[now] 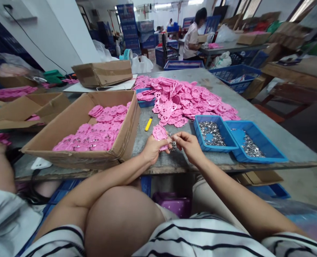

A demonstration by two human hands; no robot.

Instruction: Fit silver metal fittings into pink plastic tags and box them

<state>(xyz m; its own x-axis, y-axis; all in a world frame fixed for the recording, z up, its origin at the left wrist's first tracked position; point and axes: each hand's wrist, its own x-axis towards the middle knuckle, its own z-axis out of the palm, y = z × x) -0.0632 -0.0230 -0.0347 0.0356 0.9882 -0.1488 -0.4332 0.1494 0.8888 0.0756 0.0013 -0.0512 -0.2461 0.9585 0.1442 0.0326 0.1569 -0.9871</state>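
My left hand [152, 147] grips a pink plastic piece [160, 132] with a round outline moulded in its face. Close beside it, my right hand [186, 142] has its thumb and fingers pinched together at the piece's right edge; what they hold, if anything, is too small to name. Under and between the hands lie small metal parts [174, 144] on the table. To the right stand two blue trays, a nearer one [229, 147] and a farther-right one [275, 156], each with small shiny metal parts. A yellow-handled tool [148, 124] lies beyond my left hand.
A cardboard box [79, 157] of pink pieces stands to the left. A large heap of pink pieces [185, 98] covers the table's middle, partly over a small blue tray [147, 103]. Another person [192, 39] sits at a far table. Someone's arm and leg show at far left.
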